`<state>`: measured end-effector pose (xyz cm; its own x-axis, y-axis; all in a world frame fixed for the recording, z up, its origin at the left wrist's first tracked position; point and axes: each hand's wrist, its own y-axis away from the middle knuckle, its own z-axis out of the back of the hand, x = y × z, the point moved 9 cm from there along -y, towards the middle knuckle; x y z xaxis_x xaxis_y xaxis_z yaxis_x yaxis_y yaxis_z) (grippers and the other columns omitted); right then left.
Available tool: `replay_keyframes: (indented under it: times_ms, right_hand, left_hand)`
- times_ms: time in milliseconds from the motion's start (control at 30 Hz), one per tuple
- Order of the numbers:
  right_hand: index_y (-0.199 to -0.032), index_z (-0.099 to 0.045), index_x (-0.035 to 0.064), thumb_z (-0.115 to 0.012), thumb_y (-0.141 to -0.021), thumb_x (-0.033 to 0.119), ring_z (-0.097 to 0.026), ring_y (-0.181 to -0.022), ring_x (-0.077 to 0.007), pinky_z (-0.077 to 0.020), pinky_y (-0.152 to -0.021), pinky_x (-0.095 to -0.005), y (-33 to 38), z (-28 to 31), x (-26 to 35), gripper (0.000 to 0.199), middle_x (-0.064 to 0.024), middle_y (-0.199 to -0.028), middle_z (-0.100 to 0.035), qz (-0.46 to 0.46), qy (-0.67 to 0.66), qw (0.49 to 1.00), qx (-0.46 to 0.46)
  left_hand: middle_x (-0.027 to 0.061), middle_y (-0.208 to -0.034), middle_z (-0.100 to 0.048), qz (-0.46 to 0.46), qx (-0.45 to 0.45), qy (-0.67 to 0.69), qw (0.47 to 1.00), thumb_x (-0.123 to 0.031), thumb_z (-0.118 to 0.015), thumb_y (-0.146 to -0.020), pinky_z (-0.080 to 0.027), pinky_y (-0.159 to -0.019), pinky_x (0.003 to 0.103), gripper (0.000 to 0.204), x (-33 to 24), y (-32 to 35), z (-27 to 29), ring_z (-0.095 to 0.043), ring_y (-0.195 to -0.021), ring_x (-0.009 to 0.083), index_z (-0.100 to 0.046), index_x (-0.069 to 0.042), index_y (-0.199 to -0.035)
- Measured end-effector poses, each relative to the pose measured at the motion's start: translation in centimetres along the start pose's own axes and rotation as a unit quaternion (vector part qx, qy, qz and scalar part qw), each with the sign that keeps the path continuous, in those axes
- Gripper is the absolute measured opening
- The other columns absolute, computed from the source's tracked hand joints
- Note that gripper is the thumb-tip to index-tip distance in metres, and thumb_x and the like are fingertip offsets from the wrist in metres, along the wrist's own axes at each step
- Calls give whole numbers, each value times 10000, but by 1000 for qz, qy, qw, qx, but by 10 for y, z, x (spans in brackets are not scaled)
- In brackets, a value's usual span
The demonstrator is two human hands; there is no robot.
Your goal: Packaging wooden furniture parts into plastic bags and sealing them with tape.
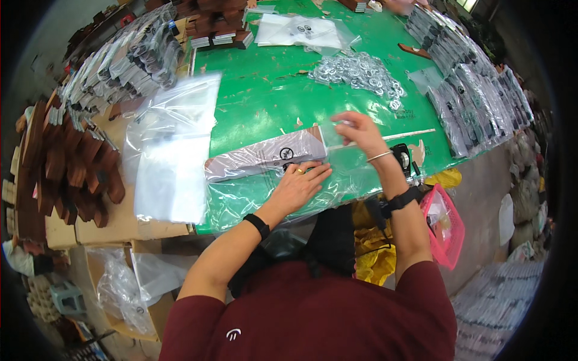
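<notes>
A brown wooden piece in a clear plastic bag (253, 159) lies slantwise on the green tabletop, with black printed marks on the film. My left hand (301, 185) rests on its near edge, fingers stretched out and flat, one wearing a ring. Beyond the piece's right end, the bag's loose film rises toward my right hand (360, 133). The fingers of that hand are curled together at the film, somewhat blurred. A thin pale strip (409, 133) runs along the table to the right of this hand, and a black tape-like tool (402, 157) sits beside my wrist.
Flat clear bags (174, 174) lie on the left, beside stacked brown wooden pieces (75, 156). Metal rings (361, 72) are heaped farther back, near more bags (298, 30). Wrapped pieces (475, 108) stand in rows at right. A pink basket (441, 225) sits below the table edge.
</notes>
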<state>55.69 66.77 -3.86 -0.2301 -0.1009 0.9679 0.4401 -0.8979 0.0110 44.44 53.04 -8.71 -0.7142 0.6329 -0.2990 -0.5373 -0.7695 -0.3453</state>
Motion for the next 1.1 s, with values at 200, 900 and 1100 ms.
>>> replay_keyframes:
  times_ms: [200,900,1100]
  right_hand:
    - [-1092,-696,57,-655,-838,87,-634,-738,-248,-520,-663,-375,5,-103,20,259,-104,-847,-646,152,277,941,-118]
    - [-1084,-606,21,-582,-842,56,-581,-936,-334,-525,-734,-426,28,-154,8,246,-161,-997,-545,121,428,875,-191]
    - [-1066,-596,-8,-590,-823,51,-568,-895,-337,-489,-752,-445,44,-153,26,251,-169,-989,-540,190,421,857,-228]
  left_hand:
    - [127,-1399,-533,32,113,14,993,-242,-617,-925,-358,-1051,441,473,21,-4,-24,-477,-1274,293,-527,-83,-1362]
    - [112,-1044,-704,34,-235,57,970,-245,-494,-974,-432,-959,414,310,61,-4,112,-606,-1086,331,-705,-120,-1164]
    - [76,-1060,-682,94,-169,159,968,-200,-461,-962,-438,-836,428,376,103,-12,63,-598,-927,318,-620,-145,-1298]
